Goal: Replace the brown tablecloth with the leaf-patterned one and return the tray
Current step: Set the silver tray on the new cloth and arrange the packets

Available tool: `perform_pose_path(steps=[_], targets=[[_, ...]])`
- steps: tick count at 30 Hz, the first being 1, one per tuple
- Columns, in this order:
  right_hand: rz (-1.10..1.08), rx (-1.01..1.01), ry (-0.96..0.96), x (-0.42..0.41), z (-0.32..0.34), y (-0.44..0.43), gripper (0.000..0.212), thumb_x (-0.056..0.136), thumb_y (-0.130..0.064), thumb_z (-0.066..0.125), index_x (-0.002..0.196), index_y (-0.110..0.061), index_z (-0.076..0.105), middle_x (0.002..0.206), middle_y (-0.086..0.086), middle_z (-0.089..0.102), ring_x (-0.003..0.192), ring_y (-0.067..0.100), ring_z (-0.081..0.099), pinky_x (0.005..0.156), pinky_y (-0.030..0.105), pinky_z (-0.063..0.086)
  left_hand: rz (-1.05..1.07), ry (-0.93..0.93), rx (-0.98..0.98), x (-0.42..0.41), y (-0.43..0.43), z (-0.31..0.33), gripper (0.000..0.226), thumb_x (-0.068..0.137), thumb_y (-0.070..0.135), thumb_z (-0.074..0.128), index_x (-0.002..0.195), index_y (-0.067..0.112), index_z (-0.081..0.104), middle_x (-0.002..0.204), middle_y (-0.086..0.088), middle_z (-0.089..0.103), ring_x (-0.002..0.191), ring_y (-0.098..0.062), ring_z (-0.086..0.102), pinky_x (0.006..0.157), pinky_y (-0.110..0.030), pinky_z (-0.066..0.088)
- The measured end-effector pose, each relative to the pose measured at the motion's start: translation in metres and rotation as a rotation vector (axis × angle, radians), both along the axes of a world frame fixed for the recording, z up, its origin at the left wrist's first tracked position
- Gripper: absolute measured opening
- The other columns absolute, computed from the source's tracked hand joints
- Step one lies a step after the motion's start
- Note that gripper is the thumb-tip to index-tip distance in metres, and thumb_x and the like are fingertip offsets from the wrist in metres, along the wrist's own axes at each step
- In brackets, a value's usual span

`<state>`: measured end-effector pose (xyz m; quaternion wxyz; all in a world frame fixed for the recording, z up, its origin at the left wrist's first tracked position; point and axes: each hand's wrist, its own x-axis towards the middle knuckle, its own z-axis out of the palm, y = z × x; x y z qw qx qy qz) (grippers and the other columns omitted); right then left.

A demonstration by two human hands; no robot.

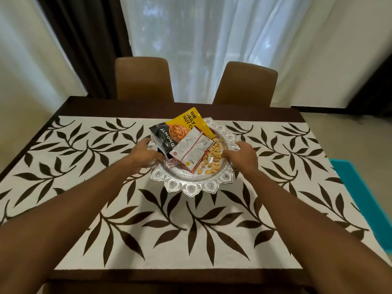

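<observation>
Shiny embossed metal tray (pixel 192 188), matt tablecloth (pixel 169 230)

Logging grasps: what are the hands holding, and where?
The silver tray, by its rim: left hand at its left edge, right hand at its right edge.

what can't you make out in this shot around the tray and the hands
Head view only:
1. Red packet: mostly covered by the white packet and the left hand.
2. Whether the tray rests or is lifted: its underside is hidden from above.
3. White packet's print: too small.
4. Blue object: cut off by the right edge.
</observation>
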<state>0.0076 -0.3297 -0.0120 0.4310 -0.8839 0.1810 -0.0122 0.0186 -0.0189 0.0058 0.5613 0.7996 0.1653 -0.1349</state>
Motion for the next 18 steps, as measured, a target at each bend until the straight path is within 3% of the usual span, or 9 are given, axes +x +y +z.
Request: perform_pose_path(steps=[2,8,12,13,16,18], targets=[[-0.014,-0.006,0.002,0.015,-0.006,0.005,0.032,0.069,-0.039,0.077,0.096,-0.024,0.067,0.090,-0.006,0.068,0.083,0.017,0.066,0.074,0.036,0.055,-0.014,0.017,-0.002,0.019,0.004,-0.008,0.086,0.069,-0.004,0.080,0.143,0.017,0.043,0.129,-0.010,0.059,0.113,-0.032,0.061,0.086,-0.043,0.056],[-0.021,0.037,0.004,0.029,-0.023,0.003,0.033,0.070,-0.042,0.073,0.098,-0.026,0.065,0.095,-0.007,0.070,0.089,0.020,0.068,0.080,0.039,0.055,-0.043,0.002,0.006,0.041,0.004,-0.017,0.079,0.072,-0.001,0.077,0.139,0.020,0.041,0.119,-0.011,0.062,0.100,-0.027,0.064,0.071,-0.036,0.057],[-0.019,-0.082,-0.009,0.026,-0.024,0.006,0.060,0.080,-0.051,0.070,0.131,-0.028,0.048,0.119,-0.001,0.063,0.110,0.025,0.062,0.083,0.040,0.048,-0.025,-0.012,0.027,0.037,-0.001,-0.024,0.080,0.075,0.001,0.075,0.142,0.022,0.035,0.124,-0.011,0.059,0.093,-0.020,0.064,0.059,-0.027,0.053],[-0.027,-0.170,-0.055,0.025,-0.023,0.005,0.070,0.082,-0.055,0.069,0.140,-0.028,0.040,0.129,0.002,0.058,0.118,0.026,0.057,0.087,0.043,0.048,-0.014,-0.040,0.061,0.036,-0.003,-0.025,0.083,0.075,0.003,0.076,0.144,0.022,0.034,0.129,-0.011,0.056,0.096,-0.019,0.062,0.061,-0.026,0.054],[0.042,-0.414,-0.271,0.027,-0.017,0.007,0.073,0.085,-0.054,0.066,0.147,-0.026,0.038,0.138,0.007,0.050,0.125,0.027,0.048,0.094,0.048,0.048,0.111,-0.311,0.309,0.032,-0.007,-0.022,0.085,0.073,0.021,0.081,0.146,0.019,0.036,0.141,-0.010,0.048,0.125,-0.026,0.051,0.098,-0.044,0.049],[0.176,-0.435,-0.360,0.030,-0.016,0.017,0.060,0.086,-0.049,0.064,0.139,-0.025,0.049,0.132,0.003,0.050,0.120,0.021,0.048,0.092,0.042,0.050,0.166,-0.546,0.481,0.028,-0.011,-0.016,0.074,0.071,0.032,0.071,0.138,0.019,0.044,0.132,-0.007,0.053,0.123,-0.026,0.047,0.099,-0.047,0.043]])
